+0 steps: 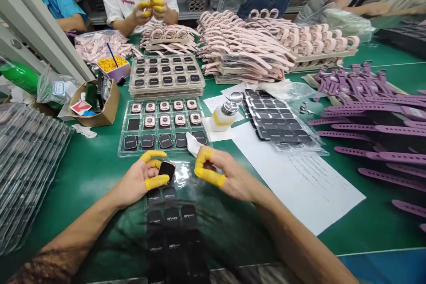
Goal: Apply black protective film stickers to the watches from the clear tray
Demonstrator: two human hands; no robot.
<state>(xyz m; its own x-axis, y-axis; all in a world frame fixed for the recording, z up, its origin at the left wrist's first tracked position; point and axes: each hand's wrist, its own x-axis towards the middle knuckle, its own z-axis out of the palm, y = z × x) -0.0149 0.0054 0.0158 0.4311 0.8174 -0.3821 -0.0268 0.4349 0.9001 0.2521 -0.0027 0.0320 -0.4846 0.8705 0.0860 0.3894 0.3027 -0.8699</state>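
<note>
Yellow finger cots cover several fingertips of both hands. My left hand [141, 177] grips a small square watch body [167, 170] with a dark screen, thumb below and fingers above it. To its right, my right hand [221, 171] has a white cloth [193, 144] between its fingers, the cloth sticking up toward the tray. Beneath and in front of the hands lies a clear sheet with rows of black HiFuture squares [172, 218]. Just beyond, a clear plastic tray [121, 144] holds pink watch bodies in two rows and black-covered squares in the front row.
A pump bottle [222, 117] stands right of the tray, near black film sheets [276, 117] and papers [299, 177]. Purple straps [376, 126] lie right, pink straps [242, 44] behind. Stacked trays [29, 164] and a cardboard box [108, 108] are left. People stand or sit across the table.
</note>
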